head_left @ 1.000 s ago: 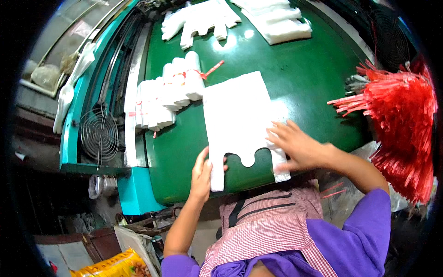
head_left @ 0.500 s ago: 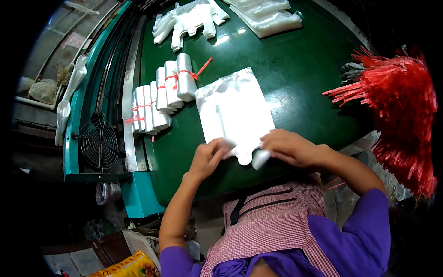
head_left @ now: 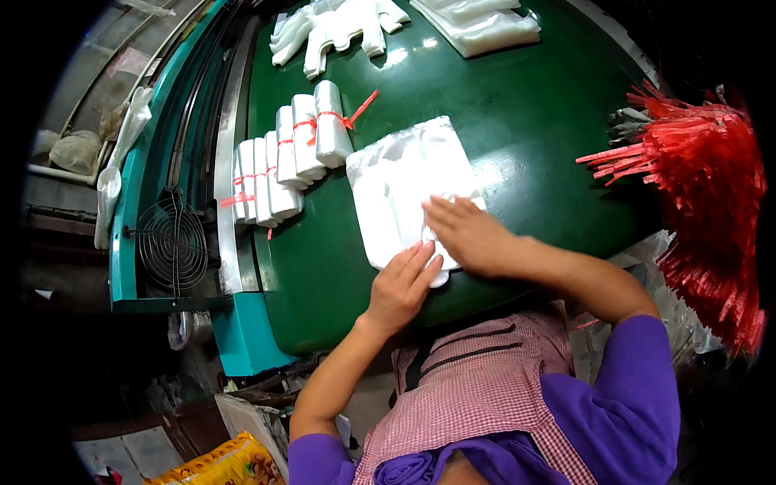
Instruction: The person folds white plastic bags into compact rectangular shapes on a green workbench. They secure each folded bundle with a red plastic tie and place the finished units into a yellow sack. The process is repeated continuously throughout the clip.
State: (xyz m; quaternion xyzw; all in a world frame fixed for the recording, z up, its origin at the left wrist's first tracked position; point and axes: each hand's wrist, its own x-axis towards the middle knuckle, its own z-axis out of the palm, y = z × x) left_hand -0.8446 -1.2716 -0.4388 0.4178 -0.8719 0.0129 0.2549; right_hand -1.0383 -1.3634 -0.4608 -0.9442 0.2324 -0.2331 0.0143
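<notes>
A flat stack of white plastic T-shirt bags (head_left: 390,174) lies on the green table, its near handle end folded in and a small rounded tab showing at the near edge. My left hand (head_left: 402,284) rests on the near edge of the bags, fingers stretched together over the plastic. Farther in and to the right, my right hand (head_left: 469,233) lies flat on the bags with its fingers extended. The fingertips of both hands come close together near the middle of the stack. Part of the near right corner is hidden under my right hand.
Several folded bag bundles with red ties (head_left: 295,141) stand in a row to the left. Loose white bags (head_left: 343,32) and a bag stack (head_left: 481,28) lie at the far side. Red plastic strips (head_left: 703,178) hang at the right. A round wire fan guard (head_left: 171,244) is beside the table.
My right hand has moved inward over the bags and now lies flat. My left hand has come right onto the near edge. The handle flaps that stuck out are now folded over.
</notes>
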